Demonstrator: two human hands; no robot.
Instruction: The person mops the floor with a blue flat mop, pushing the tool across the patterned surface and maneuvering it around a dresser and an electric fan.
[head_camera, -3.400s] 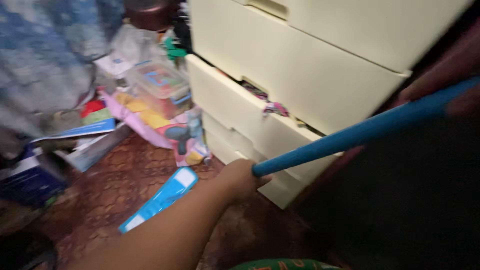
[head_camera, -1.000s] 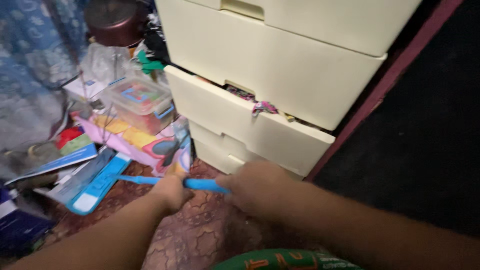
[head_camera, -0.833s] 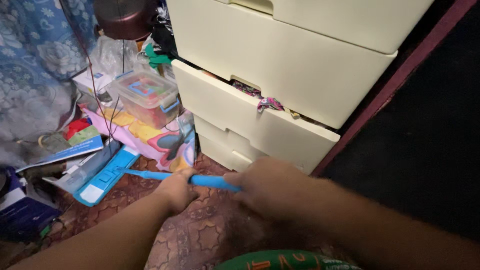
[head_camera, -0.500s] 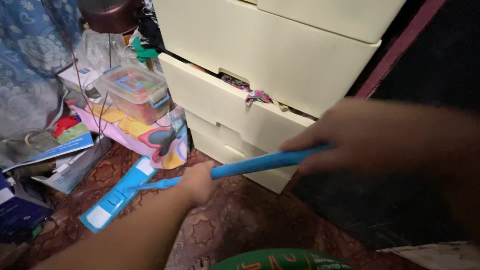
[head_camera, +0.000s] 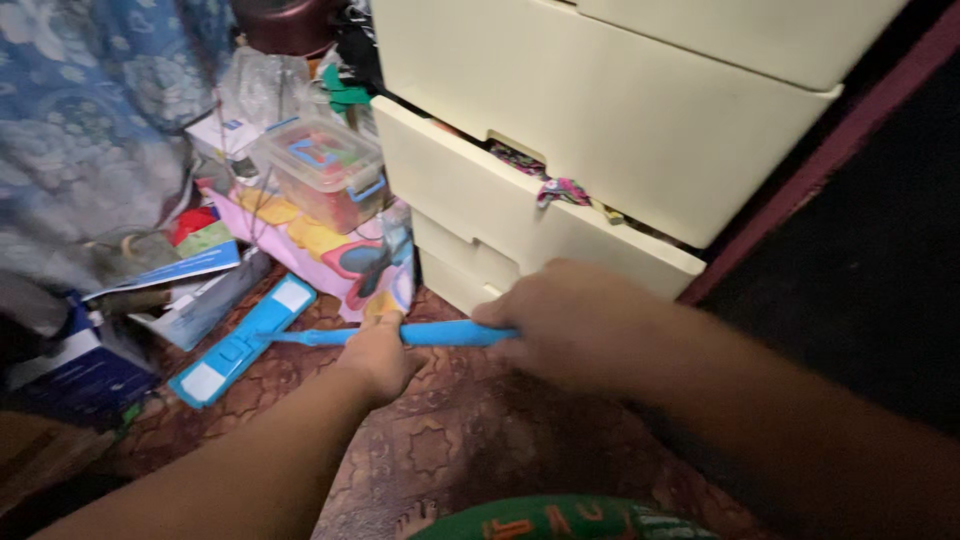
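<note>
Both of my hands grip the blue handle (head_camera: 450, 333) of a flat mop. My left hand (head_camera: 380, 352) holds it lower down, toward the head. My right hand (head_camera: 570, 320) holds it just behind, close to the drawers. The blue and white mop head (head_camera: 243, 340) lies flat on the dark red patterned floor (head_camera: 440, 450), to the left, beside a pile of papers and boxes.
A cream plastic drawer unit (head_camera: 620, 110) stands right behind the hands, one drawer ajar with cloth (head_camera: 562, 190) poking out. A clear lidded box (head_camera: 325, 170) sits on colourful packages at the left. Papers, a dark blue box (head_camera: 70, 375) and blue floral fabric (head_camera: 90, 110) crowd the left side.
The handle has dropped from a raised slant to nearly level. My right hand came down and closer to my left. The mop head slid a little toward the paper pile.
</note>
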